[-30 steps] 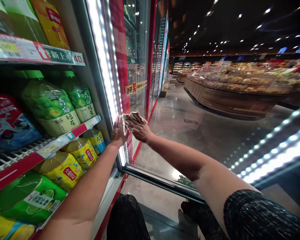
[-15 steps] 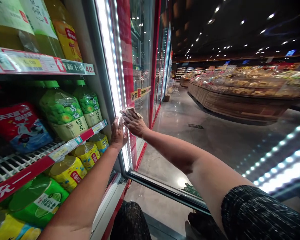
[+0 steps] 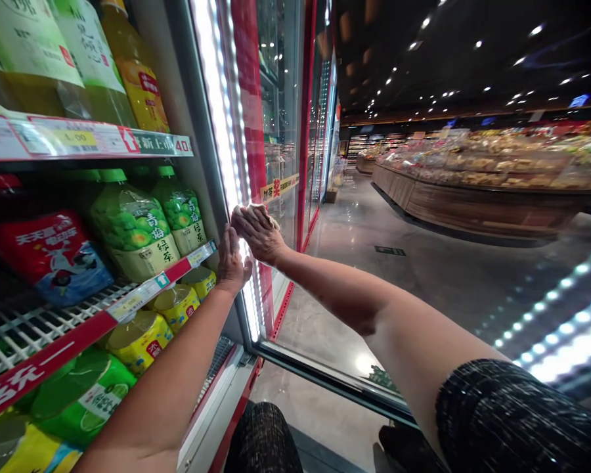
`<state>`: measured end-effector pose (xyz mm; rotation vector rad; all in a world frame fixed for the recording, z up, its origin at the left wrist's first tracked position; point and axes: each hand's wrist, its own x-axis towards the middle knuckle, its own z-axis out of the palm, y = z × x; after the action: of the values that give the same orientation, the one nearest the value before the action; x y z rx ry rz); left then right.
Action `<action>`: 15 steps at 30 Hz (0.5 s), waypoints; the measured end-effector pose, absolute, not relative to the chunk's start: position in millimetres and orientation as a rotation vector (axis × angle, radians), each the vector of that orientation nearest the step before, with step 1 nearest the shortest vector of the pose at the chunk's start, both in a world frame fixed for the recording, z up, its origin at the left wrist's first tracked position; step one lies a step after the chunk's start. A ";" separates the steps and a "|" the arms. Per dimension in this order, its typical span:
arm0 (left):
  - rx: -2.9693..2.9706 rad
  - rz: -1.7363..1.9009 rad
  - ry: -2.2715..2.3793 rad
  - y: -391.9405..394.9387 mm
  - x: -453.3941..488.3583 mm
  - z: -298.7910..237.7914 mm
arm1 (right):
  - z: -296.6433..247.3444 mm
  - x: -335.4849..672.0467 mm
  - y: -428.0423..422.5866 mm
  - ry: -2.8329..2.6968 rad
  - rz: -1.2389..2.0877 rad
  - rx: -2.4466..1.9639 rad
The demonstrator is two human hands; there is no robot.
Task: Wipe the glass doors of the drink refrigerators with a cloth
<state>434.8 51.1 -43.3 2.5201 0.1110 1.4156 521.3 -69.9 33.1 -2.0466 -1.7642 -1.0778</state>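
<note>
My right hand [image 3: 257, 231] presses a crumpled beige cloth [image 3: 259, 210] against the lit inner frame of an open cooler door [image 3: 231, 164]. Its fingers are closed over the cloth. My left hand [image 3: 231, 260] lies flat on the door frame just below and to the left, fingers stretched upward, holding nothing. Both arms reach forward from the bottom of the view.
Cooler shelves [image 3: 142, 295] on the left hold green tea bottles [image 3: 132, 226], yellow bottles [image 3: 140, 332] and a red-and-blue pack [image 3: 49, 256]. The glass door [image 3: 423, 263] swings out to the right. Beyond it are a shiny aisle floor and a long wooden food counter [image 3: 473, 203].
The right hand with the cloth has slid upward and a little left along the lit frame. The left hand stays on the frame. My view has tilted slightly.
</note>
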 end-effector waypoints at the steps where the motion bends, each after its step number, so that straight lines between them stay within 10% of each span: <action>1: 2.526 1.431 0.125 52.1 435.6 -38.5 | 40.1 521.1 -67.5 -1.723 -1.092 -2.067; 15: 2.556 1.489 0.029 64.4 451.9 13.7 | 55.2 526.6 -70.4 -1.682 -1.138 -1.995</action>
<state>451.9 64.4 13.7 2.5562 0.0286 1.4892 526.6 -70.4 55.2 -1.9951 -1.6821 -1.1377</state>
